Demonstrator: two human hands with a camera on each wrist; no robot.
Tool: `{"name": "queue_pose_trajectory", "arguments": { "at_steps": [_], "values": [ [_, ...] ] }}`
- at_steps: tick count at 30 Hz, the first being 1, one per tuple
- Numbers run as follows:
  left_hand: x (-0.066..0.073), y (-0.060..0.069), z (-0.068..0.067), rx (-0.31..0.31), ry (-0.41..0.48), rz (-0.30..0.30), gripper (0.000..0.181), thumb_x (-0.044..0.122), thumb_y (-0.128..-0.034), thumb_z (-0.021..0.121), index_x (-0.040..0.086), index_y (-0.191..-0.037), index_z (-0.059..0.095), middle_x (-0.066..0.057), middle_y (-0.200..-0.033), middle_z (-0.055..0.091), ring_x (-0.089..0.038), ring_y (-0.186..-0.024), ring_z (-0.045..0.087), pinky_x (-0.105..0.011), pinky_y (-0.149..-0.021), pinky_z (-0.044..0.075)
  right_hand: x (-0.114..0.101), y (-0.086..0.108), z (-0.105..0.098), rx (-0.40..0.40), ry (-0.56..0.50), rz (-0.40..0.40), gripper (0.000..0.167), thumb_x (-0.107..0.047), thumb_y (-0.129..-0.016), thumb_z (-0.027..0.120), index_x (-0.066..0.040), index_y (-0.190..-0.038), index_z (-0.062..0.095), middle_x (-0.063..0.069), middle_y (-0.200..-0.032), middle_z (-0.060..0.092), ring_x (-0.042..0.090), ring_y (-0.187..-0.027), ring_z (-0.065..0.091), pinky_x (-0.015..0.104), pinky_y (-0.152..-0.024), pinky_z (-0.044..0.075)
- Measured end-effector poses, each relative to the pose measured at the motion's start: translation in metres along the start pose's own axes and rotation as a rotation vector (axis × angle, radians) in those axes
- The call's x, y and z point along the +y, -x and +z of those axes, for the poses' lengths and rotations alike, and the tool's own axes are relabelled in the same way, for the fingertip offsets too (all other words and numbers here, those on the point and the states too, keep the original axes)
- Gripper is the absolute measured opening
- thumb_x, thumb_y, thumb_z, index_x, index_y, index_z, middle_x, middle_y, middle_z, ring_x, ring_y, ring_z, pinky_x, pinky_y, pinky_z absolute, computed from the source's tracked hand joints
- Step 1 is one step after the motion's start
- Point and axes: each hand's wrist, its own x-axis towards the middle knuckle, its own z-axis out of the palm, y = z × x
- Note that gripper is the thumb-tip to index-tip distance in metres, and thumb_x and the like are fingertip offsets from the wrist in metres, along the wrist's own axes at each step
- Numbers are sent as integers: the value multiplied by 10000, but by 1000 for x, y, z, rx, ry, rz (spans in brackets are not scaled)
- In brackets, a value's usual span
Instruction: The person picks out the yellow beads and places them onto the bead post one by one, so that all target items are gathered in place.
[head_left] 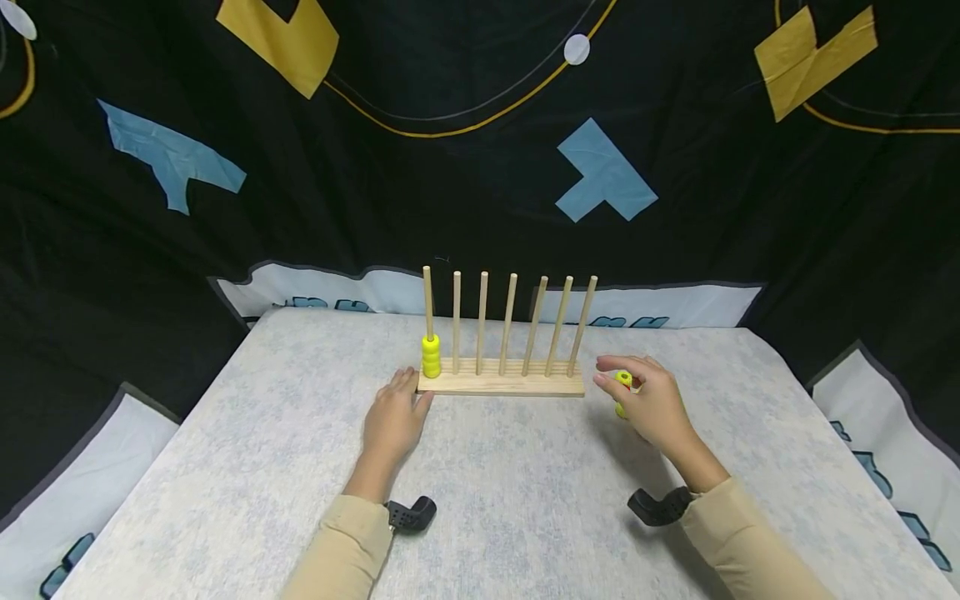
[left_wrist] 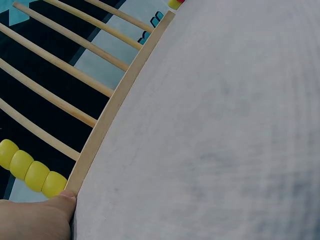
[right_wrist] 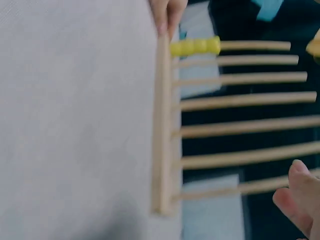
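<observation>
A wooden rack (head_left: 501, 384) with several upright rods stands on the table. Several yellow beads (head_left: 431, 357) are stacked on its leftmost rod. My left hand (head_left: 392, 421) rests against the rack's left end; in the left wrist view its thumb (left_wrist: 62, 200) touches the base beside the lowest bead. Just right of the rack, my right hand (head_left: 652, 404) is raised over its own shadow, fingers curled around yellow beads (head_left: 623, 378). One shows between index finger and thumb, another below the thumb. The right wrist view shows fingertips (right_wrist: 299, 172) near the rods, but not these beads.
The pale mottled table (head_left: 495, 492) extends around the rack. Behind it hangs a black curtain (head_left: 420, 200) with blue and gold tape shapes. A black wrist mount (head_left: 411, 515) sits at the left sleeve, another mount (head_left: 660, 506) at the right.
</observation>
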Motion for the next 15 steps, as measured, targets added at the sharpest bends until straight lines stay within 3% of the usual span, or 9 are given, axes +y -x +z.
{"name": "queue_pose_trajectory", "arguments": {
  "at_steps": [5,10,15],
  "values": [
    [0,-1,-1,-9,-2,1,580,373,-1025,530,11,-1470,445,-150,-1560,407,-320,-1485,334,-501,-1225,271,34,14,-6,-78,109,88,366,-282,-900,745,-106,-1218,704,73,-1147,728,227,-879,521,283,-677,399],
    [1,0,-1,-11,-4,2,582,372,-1024,531,6,-1468,445,-157,-1559,405,-332,-1483,335,-514,-1218,277,56,24,-5,-151,236,115,436,-279,-874,772,-69,-1245,681,128,-1192,710,211,-820,469,283,-646,361],
    [1,0,-1,-10,-3,-1,585,381,-1026,522,9,-1471,443,-153,-1563,400,-331,-1486,328,-522,-1214,282,68,29,-2,-160,294,113,454,-284,-853,792,-70,-1238,683,133,-1234,700,211,-822,461,294,-676,355]
  ]
}}
